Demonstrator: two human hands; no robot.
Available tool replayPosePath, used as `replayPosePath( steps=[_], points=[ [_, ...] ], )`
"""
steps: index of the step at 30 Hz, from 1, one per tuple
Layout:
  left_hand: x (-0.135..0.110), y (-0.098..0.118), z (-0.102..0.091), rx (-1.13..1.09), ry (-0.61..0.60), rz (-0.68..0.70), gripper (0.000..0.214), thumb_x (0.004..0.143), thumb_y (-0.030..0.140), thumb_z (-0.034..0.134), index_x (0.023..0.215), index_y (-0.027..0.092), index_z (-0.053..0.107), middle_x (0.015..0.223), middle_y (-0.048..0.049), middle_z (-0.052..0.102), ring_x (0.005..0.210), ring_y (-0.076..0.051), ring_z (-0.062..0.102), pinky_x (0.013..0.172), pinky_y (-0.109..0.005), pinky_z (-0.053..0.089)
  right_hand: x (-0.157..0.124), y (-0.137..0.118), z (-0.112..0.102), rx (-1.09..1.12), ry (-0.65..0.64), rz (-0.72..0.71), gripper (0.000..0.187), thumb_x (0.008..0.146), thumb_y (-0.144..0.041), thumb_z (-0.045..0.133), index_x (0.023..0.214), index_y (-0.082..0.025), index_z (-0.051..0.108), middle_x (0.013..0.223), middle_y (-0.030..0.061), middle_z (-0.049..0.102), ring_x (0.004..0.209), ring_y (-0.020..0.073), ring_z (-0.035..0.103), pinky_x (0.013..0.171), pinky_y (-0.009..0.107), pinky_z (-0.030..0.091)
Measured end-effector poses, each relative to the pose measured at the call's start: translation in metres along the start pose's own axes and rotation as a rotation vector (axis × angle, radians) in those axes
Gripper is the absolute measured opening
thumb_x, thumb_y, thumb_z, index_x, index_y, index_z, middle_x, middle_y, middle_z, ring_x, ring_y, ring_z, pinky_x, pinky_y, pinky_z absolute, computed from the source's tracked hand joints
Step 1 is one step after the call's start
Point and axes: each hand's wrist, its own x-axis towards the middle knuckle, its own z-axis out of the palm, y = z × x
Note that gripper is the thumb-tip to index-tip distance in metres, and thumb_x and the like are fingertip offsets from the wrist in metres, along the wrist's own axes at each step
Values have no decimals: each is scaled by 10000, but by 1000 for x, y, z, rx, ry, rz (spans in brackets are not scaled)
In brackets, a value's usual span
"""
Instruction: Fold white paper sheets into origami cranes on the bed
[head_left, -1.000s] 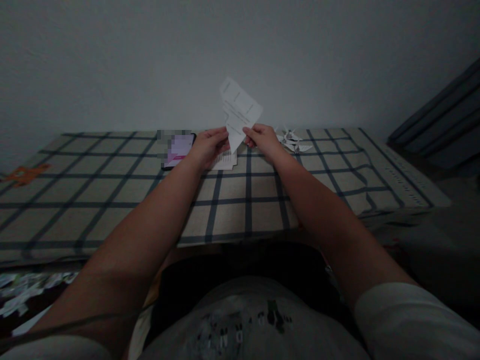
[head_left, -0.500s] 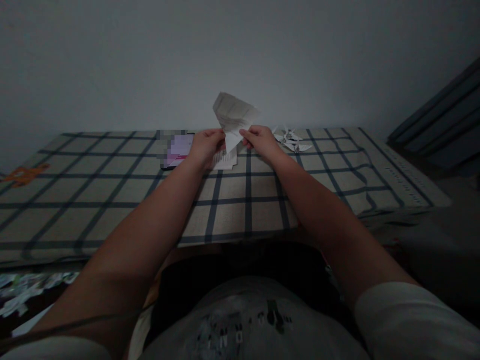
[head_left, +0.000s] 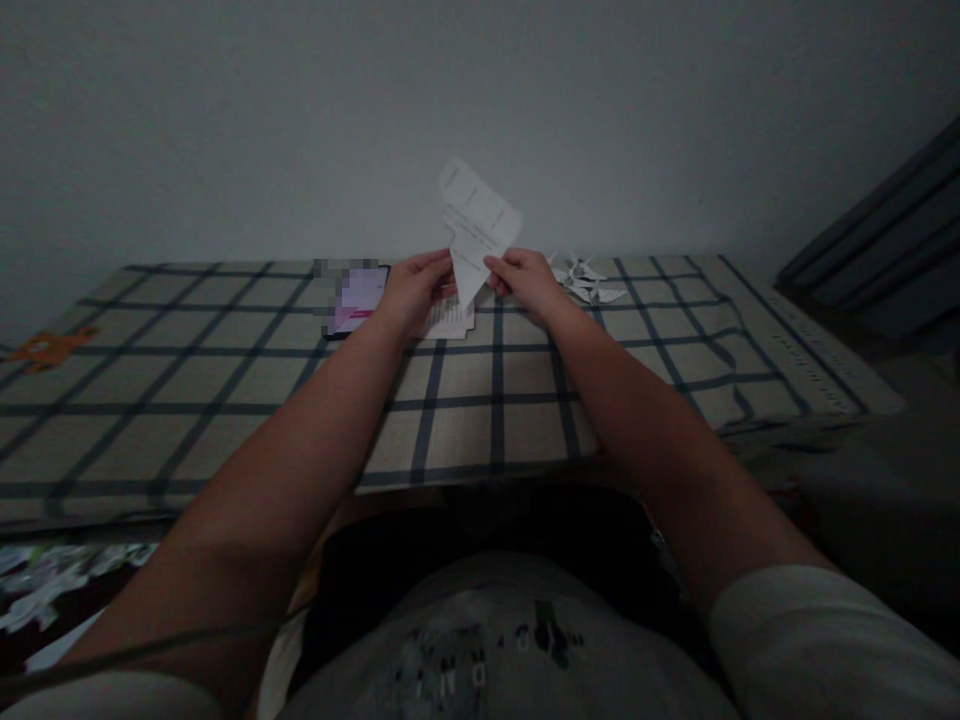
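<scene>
Both my hands hold a printed white paper sheet (head_left: 475, 228) upright above the checked cloth (head_left: 225, 400), near its far edge. My left hand (head_left: 414, 287) pinches the sheet's lower left edge. My right hand (head_left: 523, 278) pinches its lower right edge, and the sheet tapers to a point between the two hands. Under my hands a stack of white paper (head_left: 452, 321) lies flat on the cloth.
A phone (head_left: 358, 298) with a lit screen lies left of my hands. Folded paper cranes (head_left: 585, 281) sit to the right by the wall. An orange paper shape (head_left: 46, 348) is at the far left. Paper scraps (head_left: 45, 590) lie below the cloth's near edge.
Half a second ago the sheet's top was bent over towards me; now it stands up straight again, as it did one second ago. Both hands stay in place.
</scene>
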Motion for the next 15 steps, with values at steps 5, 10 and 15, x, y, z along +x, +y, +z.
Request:
replayPosePath(
  steps=[5,10,15],
  points=[
    [0,1,-1,-23,-36,-14,277,818,318,780,1042,155,784,1010,-97,814,1013,-229,769,893,-313,625,0,0,0,17,0,-4,312,980,-318,678,715,-175,598,654,-25,632,535,69,526,554,198,430],
    [-1,5,2,-52,25,-43,141,800,219,776,925,154,773,895,-76,801,924,-212,777,865,-298,633,-2,-2,0,6,0,-2,317,983,-308,674,704,-178,595,655,-19,632,549,76,530,570,205,435],
    [3,2,3,-30,132,-41,65,775,200,767,805,156,729,781,-46,756,775,-168,743,798,-278,617,-7,-10,2,-16,-20,21,333,992,-291,660,690,-172,589,658,-16,625,557,70,522,577,200,428]
  ],
)
